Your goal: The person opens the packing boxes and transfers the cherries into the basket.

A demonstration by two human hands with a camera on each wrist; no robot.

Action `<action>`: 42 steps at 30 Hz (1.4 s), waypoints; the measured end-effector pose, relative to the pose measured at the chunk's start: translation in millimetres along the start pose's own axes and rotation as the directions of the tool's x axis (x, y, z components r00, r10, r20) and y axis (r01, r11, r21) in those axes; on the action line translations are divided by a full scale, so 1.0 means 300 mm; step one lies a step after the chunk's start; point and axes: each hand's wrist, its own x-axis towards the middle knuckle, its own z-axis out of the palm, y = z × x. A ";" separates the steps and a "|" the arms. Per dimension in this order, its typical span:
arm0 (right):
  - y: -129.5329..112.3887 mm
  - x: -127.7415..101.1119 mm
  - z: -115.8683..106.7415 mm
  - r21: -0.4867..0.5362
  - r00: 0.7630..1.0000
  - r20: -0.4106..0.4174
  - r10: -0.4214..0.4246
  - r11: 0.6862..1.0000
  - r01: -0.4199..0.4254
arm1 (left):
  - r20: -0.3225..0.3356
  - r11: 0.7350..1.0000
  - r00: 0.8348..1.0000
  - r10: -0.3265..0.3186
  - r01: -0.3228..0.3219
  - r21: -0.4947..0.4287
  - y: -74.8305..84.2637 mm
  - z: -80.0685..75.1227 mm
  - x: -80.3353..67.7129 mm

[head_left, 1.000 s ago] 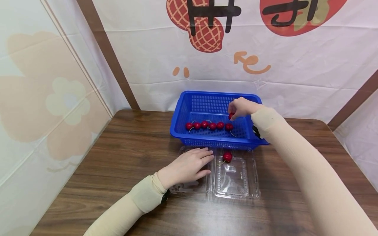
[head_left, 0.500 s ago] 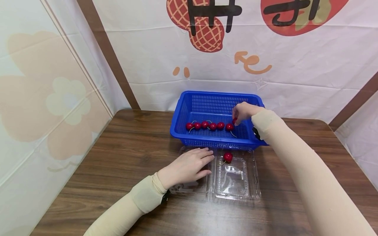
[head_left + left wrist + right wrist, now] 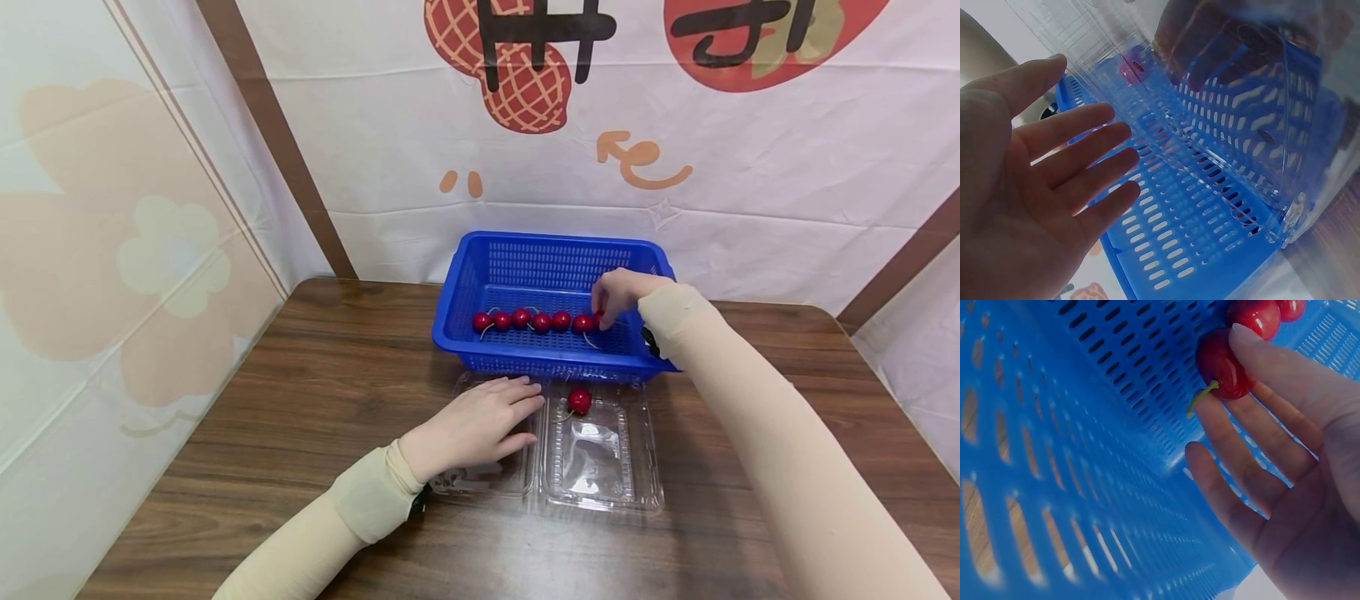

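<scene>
My right hand (image 3: 609, 307) reaches into the blue basket (image 3: 525, 258) and pinches a red cherry (image 3: 1225, 365) between thumb and fingers. It holds the cherry low at the right end of a row of several cherries (image 3: 531, 320) on the basket floor. My left hand (image 3: 491, 421) lies flat, fingers straight, on the lid half of an open clear clamshell box (image 3: 600, 471) in front of the basket. One cherry (image 3: 579, 401) sits in the box's tray half. The left wrist view shows my open left hand (image 3: 1041, 181) under the clear plastic, with the basket (image 3: 1210, 206) behind.
The basket and clamshell stand on a brown wooden table (image 3: 300, 400) whose back edge meets a printed white cloth backdrop (image 3: 750, 167). A cloth panel (image 3: 112, 250) closes the left side. Bare tabletop lies to the left and right of the box.
My right hand has come down with its cherry from above the basket to the right end of the cherry row. The left hand has stayed on the lid.
</scene>
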 end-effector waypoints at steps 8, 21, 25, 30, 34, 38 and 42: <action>0.009 0.001 0.015 0.025 0.999 0.037 0.015 1.000 -0.016 | 0.017 1.000 1.000 -0.010 0.010 -0.010 0.004 -0.004 0.001; 0.016 0.001 0.013 0.061 0.999 0.032 -0.018 0.998 0.016 | 0.031 1.000 0.999 -0.017 0.018 -0.011 0.003 -0.006 0.006; 0.010 0.001 0.009 0.079 0.999 0.038 -0.011 0.997 0.008 | 0.033 1.000 0.999 -0.018 0.019 -0.021 0.002 -0.006 0.007; 0.006 -0.002 0.005 0.090 0.999 0.039 -0.009 0.996 0.005 | 0.025 1.000 1.000 -0.010 0.010 -0.007 0.000 -0.008 0.008; 0.001 -0.005 0.008 0.105 0.999 0.035 0.000 0.994 -0.004 | 0.022 1.000 1.000 -0.009 0.009 -0.003 0.000 -0.007 0.009; 0.000 -0.004 0.009 0.101 0.999 0.033 0.009 0.995 -0.012 | 0.023 1.000 1.000 -0.010 0.010 0.001 0.002 -0.008 0.010; 0.002 0.000 0.008 0.084 1.000 0.026 0.009 0.996 -0.011 | 0.028 1.000 0.999 -0.015 0.015 -0.005 0.002 -0.013 0.009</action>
